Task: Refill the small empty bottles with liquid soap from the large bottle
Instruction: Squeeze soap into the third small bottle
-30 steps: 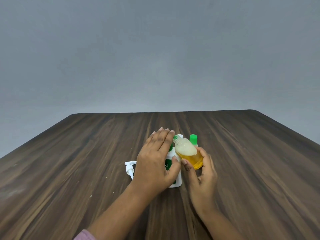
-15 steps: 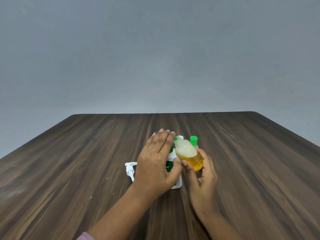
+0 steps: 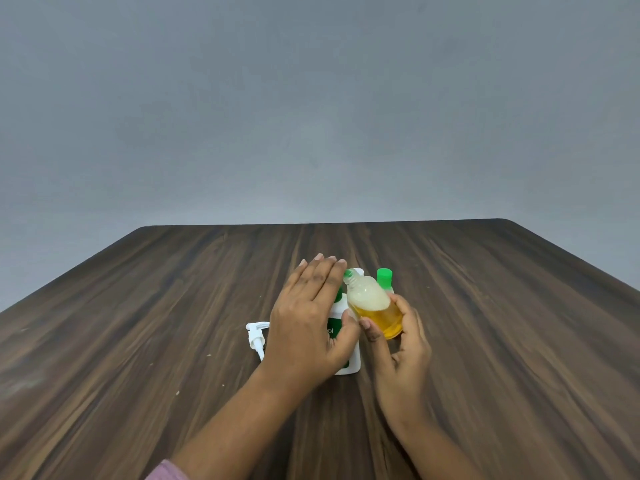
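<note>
Tilting toward the large bottle [image 3: 352,362], the small bottle [image 3: 374,306], part full of amber soap and foam, is gripped in the right hand's [image 3: 401,344] curled fingers above the table [image 3: 138,341]. The left hand [image 3: 304,327] rests straight-fingered on the large bottle. A pump [image 3: 254,337] lies just left; a green-capped bottle [image 3: 384,277] stands behind.

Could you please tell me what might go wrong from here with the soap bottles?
1. The small bottle in the right hand is uncapped, tilted, and foamy inside; tilting further could spill soap onto the table.
2. The left hand rests on the large bottle, whose pump lies on the table; a nudge might tip it and spill.
3. The green-capped bottle stands close behind and could be knocked over.
</note>
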`<state>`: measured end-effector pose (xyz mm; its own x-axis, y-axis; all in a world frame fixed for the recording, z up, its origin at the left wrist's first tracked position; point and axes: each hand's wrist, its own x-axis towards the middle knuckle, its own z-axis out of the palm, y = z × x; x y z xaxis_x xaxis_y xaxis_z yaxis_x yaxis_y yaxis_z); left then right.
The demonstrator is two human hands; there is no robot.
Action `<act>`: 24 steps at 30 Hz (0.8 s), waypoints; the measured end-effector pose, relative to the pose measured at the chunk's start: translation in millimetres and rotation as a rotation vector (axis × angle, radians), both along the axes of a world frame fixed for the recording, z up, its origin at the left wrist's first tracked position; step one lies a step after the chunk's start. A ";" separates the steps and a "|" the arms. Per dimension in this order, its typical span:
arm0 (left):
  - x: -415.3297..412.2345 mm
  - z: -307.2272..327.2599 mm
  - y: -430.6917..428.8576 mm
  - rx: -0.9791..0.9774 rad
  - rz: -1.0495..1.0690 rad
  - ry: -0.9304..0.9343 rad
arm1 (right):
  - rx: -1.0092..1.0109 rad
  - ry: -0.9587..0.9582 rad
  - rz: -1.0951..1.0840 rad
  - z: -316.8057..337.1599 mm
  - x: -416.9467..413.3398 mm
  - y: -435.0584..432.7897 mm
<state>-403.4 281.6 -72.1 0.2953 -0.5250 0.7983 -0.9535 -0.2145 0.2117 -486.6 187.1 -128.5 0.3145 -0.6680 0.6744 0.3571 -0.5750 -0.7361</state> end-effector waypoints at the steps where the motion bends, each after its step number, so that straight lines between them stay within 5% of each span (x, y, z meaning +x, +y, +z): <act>1: -0.6 2.3 0.4 0.008 0.004 -0.010 | -0.001 0.000 0.003 0.0 -0.5 0.3; 24: -5.2 16.5 2.5 0.049 0.055 -0.043 | 0.081 -0.021 0.073 2.1 1.2 3.6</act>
<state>-408.7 284.1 -55.5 0.2908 -0.5476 0.7846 -0.9480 -0.2756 0.1591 -485.4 190.7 -126.4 0.3509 -0.6966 0.6258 0.4113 -0.4857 -0.7713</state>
